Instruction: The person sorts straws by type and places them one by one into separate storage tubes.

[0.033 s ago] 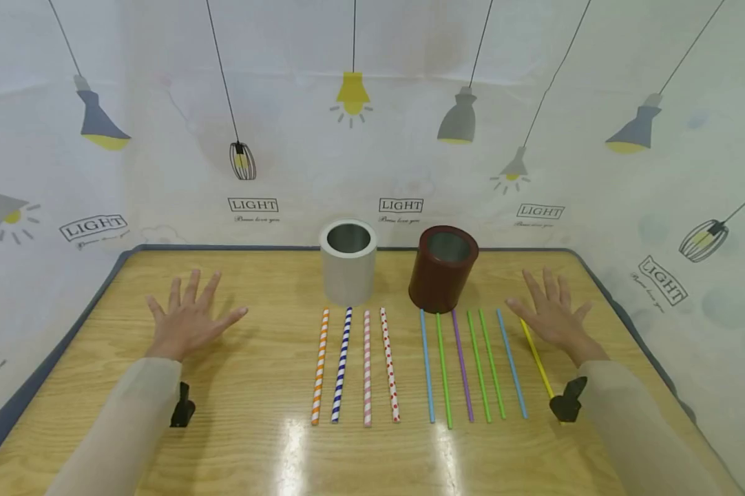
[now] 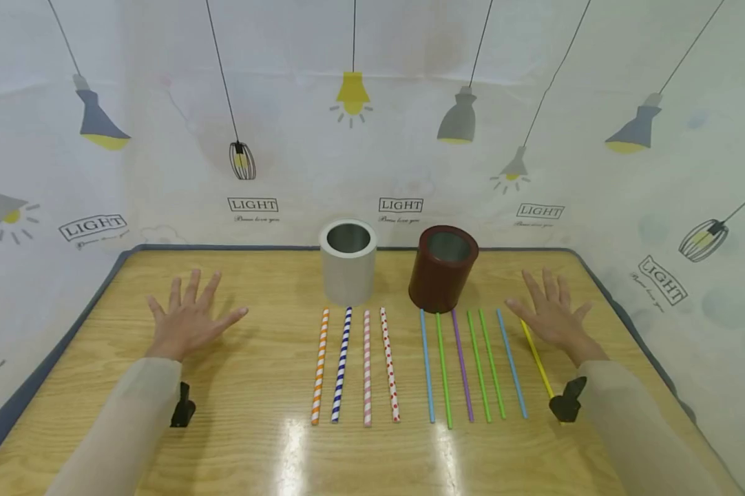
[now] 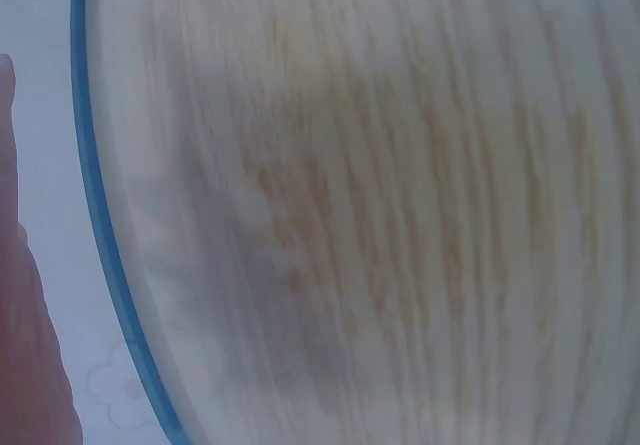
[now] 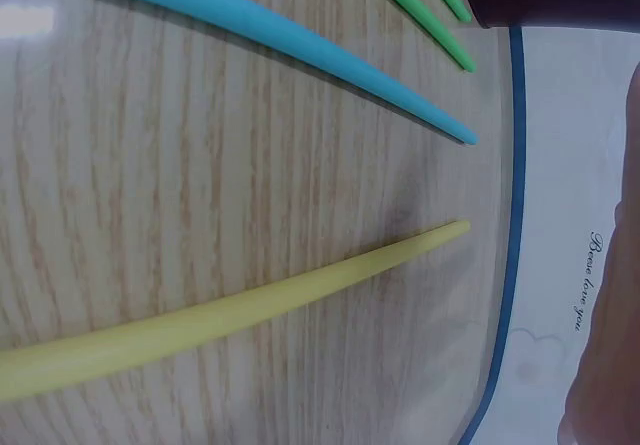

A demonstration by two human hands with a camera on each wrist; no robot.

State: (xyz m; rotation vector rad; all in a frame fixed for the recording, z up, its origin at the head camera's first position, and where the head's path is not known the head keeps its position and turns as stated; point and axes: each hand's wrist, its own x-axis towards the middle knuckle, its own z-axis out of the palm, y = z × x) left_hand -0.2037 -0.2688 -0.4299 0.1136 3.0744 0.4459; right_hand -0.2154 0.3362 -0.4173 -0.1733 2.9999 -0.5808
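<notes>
My left hand, fingers spread and holding nothing, is over the table's left side. On the right, my right hand also has spread fingers. It hovers beside and partly over a yellow straw, with nothing in its grasp. Patterned paper straws lie in a row at the middle: orange-striped, blue-striped, pink-striped and red-dotted. Right of them are thinner plain straws, including a purple straw, a blue straw and several green ones. The right wrist view shows the yellow straw up close.
Behind the straws stand a white cylindrical holder and a dark red one, both open at the top. The wooden table has a dark blue edge. A lamp-print cloth hangs around its back and sides.
</notes>
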